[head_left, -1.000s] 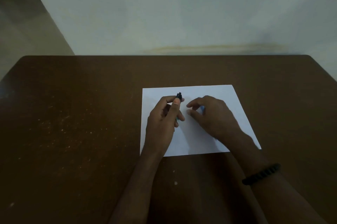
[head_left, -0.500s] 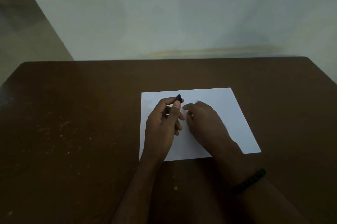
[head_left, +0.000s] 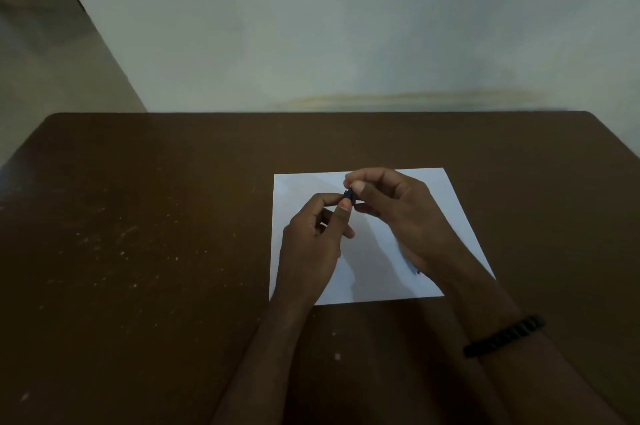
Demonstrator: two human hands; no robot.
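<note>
A white sheet of paper (head_left: 446,203) lies flat on the brown table (head_left: 156,217), right of centre. Above it my left hand (head_left: 311,248) grips a small dark pen (head_left: 348,196), of which only the black top end shows between thumb and forefinger. My right hand (head_left: 398,210) has come in from the right, and its thumb and fingertips pinch that same black end. Both hands hover over the upper half of the sheet. A thin bluish object (head_left: 412,263) shows on the paper beside my right wrist, too blurred to identify.
A pale wall (head_left: 346,26) rises directly behind the table's far edge. Floor (head_left: 41,61) shows at the upper left. The tabletop carries light scuffs and specks on its left half. A black beaded bracelet (head_left: 504,334) is on my right wrist.
My right hand has lifted off the paper and moved up to the pen's top, now pinching it. My left hand has kept its hold, and the bluish object has come into view.
</note>
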